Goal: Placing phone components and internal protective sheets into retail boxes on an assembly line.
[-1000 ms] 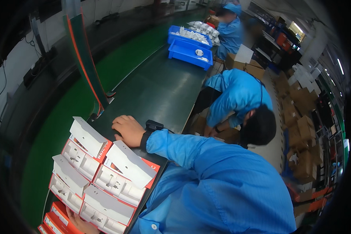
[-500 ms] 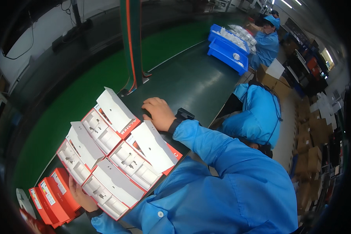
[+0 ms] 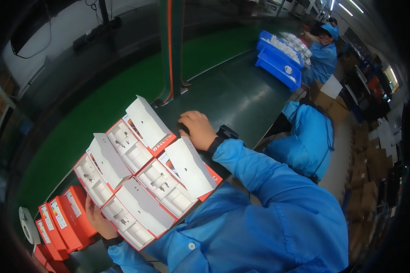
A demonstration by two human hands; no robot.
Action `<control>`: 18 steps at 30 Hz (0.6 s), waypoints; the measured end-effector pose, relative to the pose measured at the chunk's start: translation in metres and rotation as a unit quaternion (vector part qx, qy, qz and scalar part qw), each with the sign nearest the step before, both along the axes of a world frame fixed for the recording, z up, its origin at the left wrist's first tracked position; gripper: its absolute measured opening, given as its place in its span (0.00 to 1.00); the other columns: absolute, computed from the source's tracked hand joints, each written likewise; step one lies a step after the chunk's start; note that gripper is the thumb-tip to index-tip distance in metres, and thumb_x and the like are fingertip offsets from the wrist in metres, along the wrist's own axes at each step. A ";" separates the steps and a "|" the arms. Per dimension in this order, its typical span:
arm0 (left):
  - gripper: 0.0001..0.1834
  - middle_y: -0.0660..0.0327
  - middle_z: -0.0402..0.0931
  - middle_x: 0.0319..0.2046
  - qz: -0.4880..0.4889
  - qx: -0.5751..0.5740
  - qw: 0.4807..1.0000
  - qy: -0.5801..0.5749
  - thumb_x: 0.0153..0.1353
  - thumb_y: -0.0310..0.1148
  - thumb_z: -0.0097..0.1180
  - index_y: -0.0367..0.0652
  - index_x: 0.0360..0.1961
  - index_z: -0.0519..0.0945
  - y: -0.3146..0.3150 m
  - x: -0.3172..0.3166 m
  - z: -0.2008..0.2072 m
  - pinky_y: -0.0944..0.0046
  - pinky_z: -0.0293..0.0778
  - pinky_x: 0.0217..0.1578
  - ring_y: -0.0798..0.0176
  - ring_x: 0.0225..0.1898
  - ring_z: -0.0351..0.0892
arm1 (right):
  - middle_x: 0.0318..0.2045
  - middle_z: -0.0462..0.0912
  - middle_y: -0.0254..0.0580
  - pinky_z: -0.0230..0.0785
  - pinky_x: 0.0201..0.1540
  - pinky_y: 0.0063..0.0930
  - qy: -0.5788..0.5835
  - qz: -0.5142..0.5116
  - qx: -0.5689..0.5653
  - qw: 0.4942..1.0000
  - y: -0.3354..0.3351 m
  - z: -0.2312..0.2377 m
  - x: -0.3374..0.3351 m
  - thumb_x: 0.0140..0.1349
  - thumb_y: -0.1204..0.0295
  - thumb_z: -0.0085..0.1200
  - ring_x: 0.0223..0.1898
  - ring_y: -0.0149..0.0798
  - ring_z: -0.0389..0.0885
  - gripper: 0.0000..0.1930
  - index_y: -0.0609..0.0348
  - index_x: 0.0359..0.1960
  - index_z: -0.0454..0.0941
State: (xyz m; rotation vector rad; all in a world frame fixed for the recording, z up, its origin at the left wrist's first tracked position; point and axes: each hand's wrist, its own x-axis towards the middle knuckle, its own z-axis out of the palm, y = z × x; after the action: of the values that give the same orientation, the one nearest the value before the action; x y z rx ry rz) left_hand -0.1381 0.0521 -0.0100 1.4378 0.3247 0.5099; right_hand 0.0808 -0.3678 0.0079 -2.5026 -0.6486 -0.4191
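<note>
1. Four open boxes (image 3: 148,175), red outside with white inserts, lie in a two-by-two block on the dark green table (image 3: 232,95), at 8 o'clock of the view. Their lids are raised; the inserts' shaped recesses are visible.
2. Left hand (image 3: 98,220): at about 7:30 from the block, fingers against its side. The hand is partly hidden, so firmness of grip cannot be told.
3. Right hand (image 3: 198,129): at about 2 o'clock from the block, palm down, thumb apart from lightly bent fingers, grip loose and fairly wide. Contact with the nearest box cannot be confirmed.
4. Closed red boxes (image 3: 70,218) stand in a row at 8 o'clock from the block, near the left hand.
5. Blue trays (image 3: 278,68) containing white pieces sit between 1 and 2 o'clock.
</note>
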 end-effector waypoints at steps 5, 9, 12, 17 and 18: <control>0.28 0.45 0.71 0.70 0.017 0.017 1.000 0.011 0.75 0.28 0.43 0.31 0.73 0.67 -0.004 0.001 0.001 0.56 0.69 0.70 0.53 0.68 0.74 | 0.60 0.79 0.49 0.64 0.68 0.49 0.002 -0.001 -0.001 1.000 0.000 0.000 -0.001 0.62 0.67 0.65 0.65 0.55 0.73 0.19 0.59 0.53 0.82; 0.28 0.45 0.71 0.70 0.020 0.012 0.999 0.025 0.74 0.27 0.42 0.31 0.73 0.67 0.000 -0.001 0.003 0.57 0.68 0.71 0.54 0.69 0.74 | 0.60 0.79 0.49 0.64 0.68 0.48 0.004 0.004 0.004 1.000 0.000 0.002 0.000 0.62 0.66 0.65 0.64 0.55 0.73 0.19 0.59 0.53 0.82; 0.28 0.45 0.71 0.70 0.011 -0.005 1.000 0.010 0.74 0.27 0.41 0.31 0.73 0.67 0.004 -0.001 -0.004 0.56 0.67 0.71 0.53 0.69 0.73 | 0.60 0.79 0.49 0.64 0.68 0.48 0.004 -0.001 0.000 1.000 0.000 0.001 -0.001 0.62 0.66 0.64 0.64 0.55 0.73 0.19 0.59 0.53 0.82; 0.28 0.44 0.71 0.70 0.015 0.007 1.000 0.008 0.74 0.27 0.41 0.30 0.73 0.68 0.001 0.000 -0.004 0.56 0.67 0.71 0.53 0.69 0.73 | 0.60 0.79 0.49 0.64 0.68 0.48 0.006 -0.004 0.001 1.000 0.000 0.001 -0.001 0.62 0.67 0.64 0.64 0.55 0.73 0.18 0.59 0.53 0.82; 0.28 0.44 0.71 0.70 0.015 0.008 1.000 0.007 0.74 0.27 0.41 0.30 0.73 0.68 -0.001 0.000 -0.002 0.56 0.67 0.71 0.53 0.69 0.73 | 0.60 0.79 0.49 0.64 0.68 0.48 0.008 -0.005 0.000 1.000 0.000 0.001 -0.002 0.62 0.67 0.64 0.65 0.54 0.73 0.18 0.59 0.53 0.82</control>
State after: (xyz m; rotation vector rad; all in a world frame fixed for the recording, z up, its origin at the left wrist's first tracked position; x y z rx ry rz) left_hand -0.1377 0.0512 -0.0123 1.4545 0.3546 0.5275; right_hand 0.0789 -0.3677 0.0094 -2.5068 -0.6307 -0.4022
